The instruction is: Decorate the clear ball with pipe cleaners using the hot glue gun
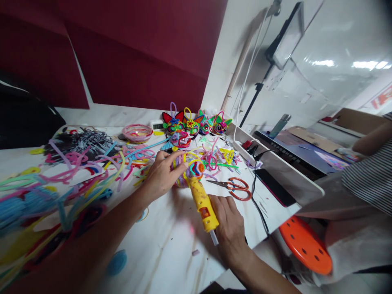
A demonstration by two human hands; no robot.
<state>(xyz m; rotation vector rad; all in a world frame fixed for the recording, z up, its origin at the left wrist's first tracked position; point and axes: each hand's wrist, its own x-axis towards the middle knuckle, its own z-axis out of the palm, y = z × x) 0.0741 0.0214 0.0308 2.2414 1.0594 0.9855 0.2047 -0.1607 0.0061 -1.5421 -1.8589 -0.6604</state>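
Observation:
My left hand [163,174] is closed around a round pipe-cleaner craft piece [181,168], wound in purple, yellow and other colours. In my right hand [228,222] is a yellow hot glue gun [202,204], a clear glue stick poking from its rear. Its tip, at the far end, is close against the coloured coils of the craft piece; whether they touch I cannot tell. Orange-handled scissors [237,188] lie on the white table just beyond my right hand, blades pointing left.
Several finished pipe-cleaner animal heads [191,125] stand along the wall. Loose pipe cleaners [101,167] cover the table's left side, near a woven bowl [137,133]. A black cable [255,200] and phone [275,187] lie right. Beyond an orange stool [304,245] is another person in a striped top [372,175].

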